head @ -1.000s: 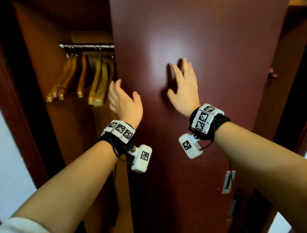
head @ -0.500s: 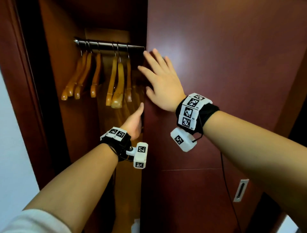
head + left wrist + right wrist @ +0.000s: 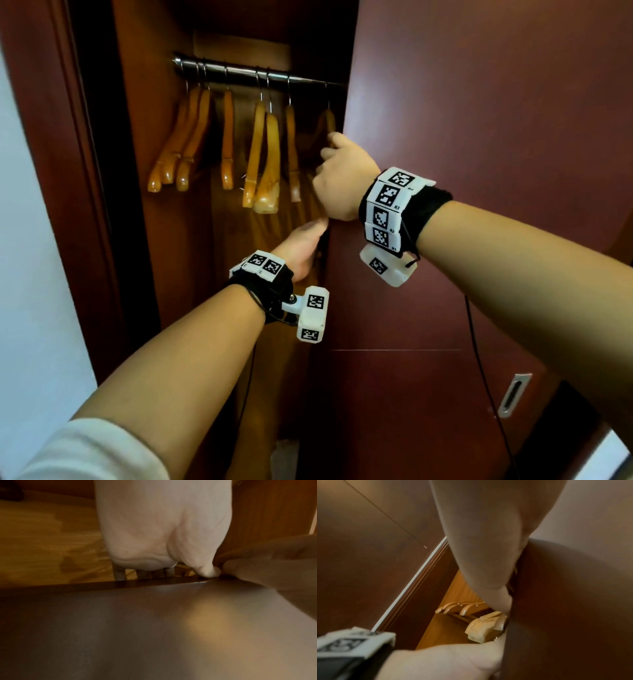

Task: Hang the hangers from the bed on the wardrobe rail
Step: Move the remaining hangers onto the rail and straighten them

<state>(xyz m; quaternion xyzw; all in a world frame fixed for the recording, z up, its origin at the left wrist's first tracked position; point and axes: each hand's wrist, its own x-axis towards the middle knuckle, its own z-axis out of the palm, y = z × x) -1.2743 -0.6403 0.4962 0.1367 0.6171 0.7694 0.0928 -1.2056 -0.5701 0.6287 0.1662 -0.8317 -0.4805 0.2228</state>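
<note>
Gripping the door (image 3: 479,171) edge, both hands curl round it: right hand (image 3: 342,178) high, left hand (image 3: 301,246) below. Hangers (image 3: 263,154) hang along the rail (image 3: 239,72), left end to door. Stiff, light, glossy wood, I'd judge; take one at the neck under its hook.

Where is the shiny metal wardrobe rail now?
In the head view, the shiny metal wardrobe rail runs across the open wardrobe's top, left of the dark red door, carrying wooden hangers.

Behind your fingers, each wrist wears a black band (image 3: 424,209) with white checkered tags (image 3: 387,195); a white sleeve (image 3: 92,452) covers your left upper arm.
</note>
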